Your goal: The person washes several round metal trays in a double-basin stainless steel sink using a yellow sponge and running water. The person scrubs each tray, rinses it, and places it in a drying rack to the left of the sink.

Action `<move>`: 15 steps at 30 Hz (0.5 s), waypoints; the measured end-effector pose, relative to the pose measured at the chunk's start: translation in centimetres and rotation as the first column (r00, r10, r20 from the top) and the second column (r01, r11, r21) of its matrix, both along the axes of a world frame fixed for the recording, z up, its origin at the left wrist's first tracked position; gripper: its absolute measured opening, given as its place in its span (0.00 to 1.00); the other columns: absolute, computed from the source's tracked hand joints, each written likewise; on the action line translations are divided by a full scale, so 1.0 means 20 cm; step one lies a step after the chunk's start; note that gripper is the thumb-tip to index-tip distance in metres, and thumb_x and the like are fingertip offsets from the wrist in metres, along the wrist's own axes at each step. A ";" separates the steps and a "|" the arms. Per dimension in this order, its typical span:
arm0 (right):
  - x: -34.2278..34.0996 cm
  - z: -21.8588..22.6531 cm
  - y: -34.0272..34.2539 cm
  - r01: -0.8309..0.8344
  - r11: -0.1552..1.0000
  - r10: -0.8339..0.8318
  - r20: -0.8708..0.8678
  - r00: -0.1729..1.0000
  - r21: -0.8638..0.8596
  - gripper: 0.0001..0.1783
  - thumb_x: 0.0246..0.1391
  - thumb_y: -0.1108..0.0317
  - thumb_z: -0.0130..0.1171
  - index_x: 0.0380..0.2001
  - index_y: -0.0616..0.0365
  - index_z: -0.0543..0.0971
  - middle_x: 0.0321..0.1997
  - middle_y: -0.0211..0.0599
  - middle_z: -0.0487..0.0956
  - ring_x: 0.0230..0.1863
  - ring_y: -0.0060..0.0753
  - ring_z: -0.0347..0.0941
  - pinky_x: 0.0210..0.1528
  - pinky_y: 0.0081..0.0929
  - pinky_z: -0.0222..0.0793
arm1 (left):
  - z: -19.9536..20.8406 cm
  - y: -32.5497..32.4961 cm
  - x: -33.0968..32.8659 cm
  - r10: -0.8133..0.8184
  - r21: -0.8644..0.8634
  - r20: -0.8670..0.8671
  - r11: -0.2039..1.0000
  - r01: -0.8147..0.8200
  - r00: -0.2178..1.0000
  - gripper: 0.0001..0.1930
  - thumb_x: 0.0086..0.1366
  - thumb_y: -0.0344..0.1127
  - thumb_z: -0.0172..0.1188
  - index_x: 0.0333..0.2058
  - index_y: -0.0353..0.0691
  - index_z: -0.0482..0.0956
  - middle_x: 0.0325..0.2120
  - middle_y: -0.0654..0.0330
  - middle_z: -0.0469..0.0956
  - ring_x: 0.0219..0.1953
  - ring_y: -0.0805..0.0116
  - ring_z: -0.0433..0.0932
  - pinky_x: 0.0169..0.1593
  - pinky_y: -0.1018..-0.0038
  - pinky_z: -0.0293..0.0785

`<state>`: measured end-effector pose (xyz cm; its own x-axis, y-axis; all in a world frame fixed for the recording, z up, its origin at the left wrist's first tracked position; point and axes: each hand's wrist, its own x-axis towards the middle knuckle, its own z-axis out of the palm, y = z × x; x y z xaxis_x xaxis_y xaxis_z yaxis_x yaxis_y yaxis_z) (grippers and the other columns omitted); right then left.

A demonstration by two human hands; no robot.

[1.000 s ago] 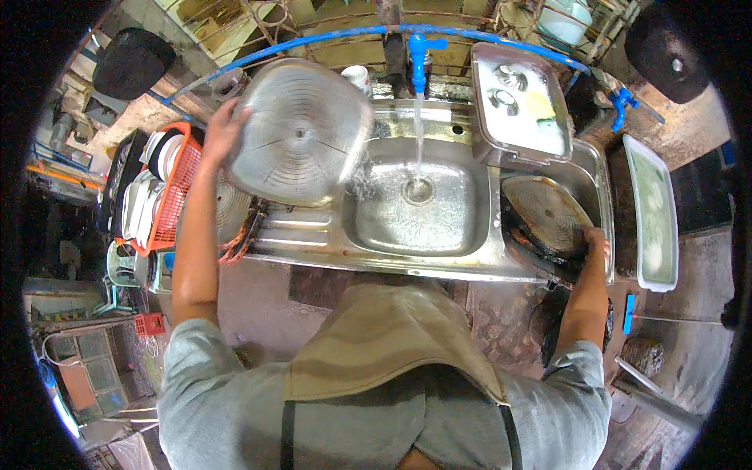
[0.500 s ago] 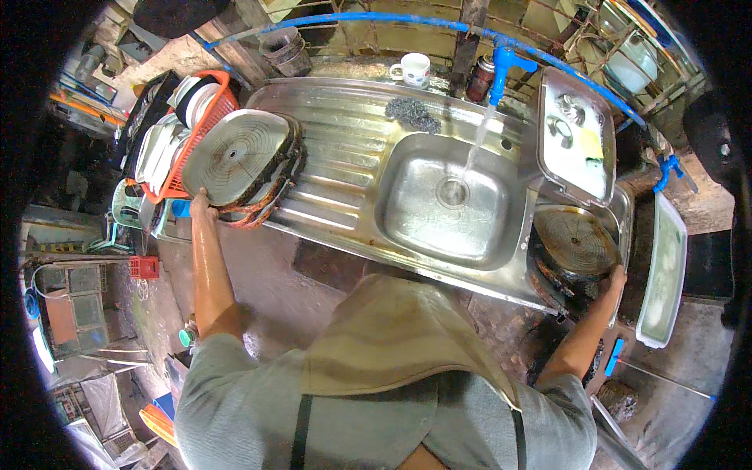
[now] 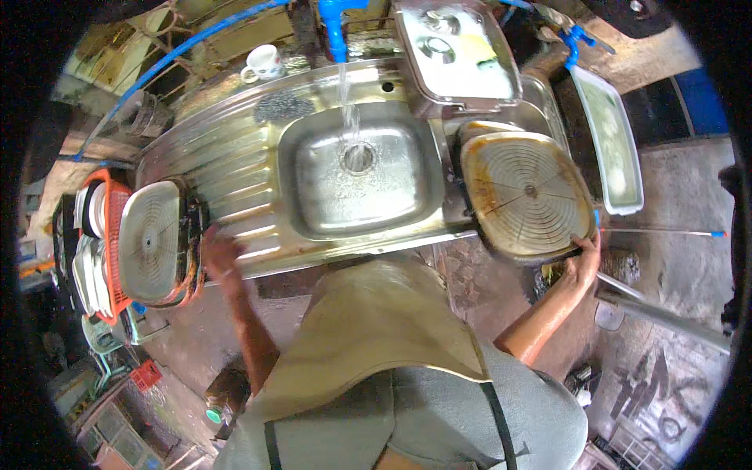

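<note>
At the sink's right end, my right hand point(image 3: 582, 265) grips the near right edge of a brown-stained metal plate point(image 3: 509, 215). This plate has rounded corners and ring-shaped grooves, and is lifted and tilted over the sink's near edge. More plate edges show behind it. On the left, a stack of similar grey plates point(image 3: 149, 239) with rough, dark rims stands on the drainboard. My left hand point(image 3: 224, 257) is just right of that stack, its fingers smeared by motion. Between my hands, water runs from a blue faucet point(image 3: 337, 43) into the steel sink basin point(image 3: 317, 215).
A tub of soapy water point(image 3: 509, 90) with dishes and a sponge stands at the back right. Beyond the drainboard point(image 3: 235, 168) are a dark scouring pad point(image 3: 282, 108) and a white mug point(image 3: 264, 61). An orange basket point(image 3: 117, 262) of white plates sits left; a long pale tray point(image 3: 615, 149) hangs right.
My left hand has let go of the left stack and moved off to its right. My right hand has raised the stained plate toward me. The view has swung right.
</note>
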<state>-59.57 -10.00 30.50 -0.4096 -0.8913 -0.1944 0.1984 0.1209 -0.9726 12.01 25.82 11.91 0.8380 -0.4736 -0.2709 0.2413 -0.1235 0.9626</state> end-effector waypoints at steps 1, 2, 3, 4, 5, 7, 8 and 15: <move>-0.01 -0.03 0.05 -0.004 0.999 0.002 0.052 0.999 0.034 0.44 0.40 0.85 0.47 0.67 0.60 0.63 0.64 0.48 0.69 0.62 0.48 0.68 0.65 0.39 0.66 | -0.07 -0.28 -0.18 -0.188 -0.085 -0.035 0.979 0.184 0.982 0.28 0.70 0.48 0.54 0.61 0.37 0.65 0.44 0.52 0.80 0.37 0.63 0.78 0.38 0.71 0.76; 0.02 -0.05 0.10 -0.082 0.996 0.077 0.090 0.993 0.048 0.45 0.38 0.85 0.48 0.67 0.61 0.63 0.64 0.48 0.69 0.63 0.47 0.67 0.66 0.39 0.64 | -0.10 -0.51 -0.36 -0.387 -0.197 -0.019 0.906 0.376 0.922 0.29 0.71 0.50 0.52 0.63 0.38 0.63 0.47 0.51 0.79 0.43 0.59 0.79 0.44 0.67 0.77; 0.06 -0.06 0.14 -0.161 0.985 0.153 0.130 0.980 0.058 0.45 0.37 0.84 0.48 0.67 0.62 0.63 0.64 0.47 0.69 0.64 0.46 0.67 0.68 0.39 0.63 | -0.09 -0.70 -0.54 -0.549 -0.316 0.019 0.790 0.526 0.836 0.31 0.71 0.52 0.51 0.65 0.40 0.61 0.50 0.51 0.78 0.49 0.56 0.80 0.50 0.63 0.77; 0.16 -0.10 0.14 -0.277 0.959 0.262 0.189 0.946 0.062 0.46 0.36 0.84 0.48 0.67 0.63 0.63 0.64 0.47 0.69 0.65 0.46 0.66 0.69 0.38 0.61 | -0.14 -0.83 -0.56 -0.537 -0.070 -0.257 0.840 0.539 0.803 0.32 0.71 0.54 0.51 0.64 0.37 0.62 0.51 0.48 0.77 0.54 0.54 0.78 0.55 0.60 0.76; 0.19 -0.13 0.19 -0.323 0.946 0.310 0.234 0.921 0.020 0.48 0.33 0.83 0.49 0.67 0.63 0.63 0.66 0.44 0.68 0.66 0.43 0.65 0.70 0.37 0.60 | 0.00 -0.97 -0.74 -0.822 -0.354 -0.057 0.547 0.759 0.566 0.31 0.71 0.56 0.52 0.62 0.36 0.65 0.53 0.45 0.76 0.56 0.52 0.76 0.60 0.59 0.73; 0.37 -0.22 0.16 -0.435 0.898 0.408 0.250 0.878 0.063 0.48 0.33 0.82 0.50 0.67 0.64 0.64 0.67 0.44 0.68 0.66 0.43 0.65 0.71 0.37 0.58 | 0.17 -1.15 -0.84 -0.676 -0.202 -0.566 0.669 0.716 0.472 0.39 0.73 0.63 0.41 0.65 0.32 0.60 0.57 0.41 0.72 0.56 0.51 0.76 0.65 0.57 0.66; 0.49 -0.23 0.16 -0.476 0.878 0.445 0.278 0.851 0.052 0.47 0.34 0.82 0.49 0.67 0.65 0.64 0.67 0.45 0.69 0.67 0.43 0.65 0.70 0.36 0.59 | 0.27 -1.19 -0.89 -0.681 -0.310 -0.603 0.680 0.665 0.415 0.38 0.73 0.63 0.41 0.64 0.33 0.61 0.57 0.42 0.73 0.56 0.52 0.75 0.64 0.57 0.67; 1.27 -0.47 -0.24 -0.827 0.513 0.830 0.111 0.546 0.230 0.41 0.43 0.78 0.53 0.66 0.69 0.63 0.66 0.54 0.68 0.68 0.47 0.64 0.68 0.37 0.61 | 0.41 -0.94 -0.55 -0.734 -0.292 -0.352 0.676 0.676 0.582 0.35 0.66 0.46 0.61 0.66 0.38 0.61 0.54 0.56 0.75 0.54 0.60 0.76 0.57 0.62 0.74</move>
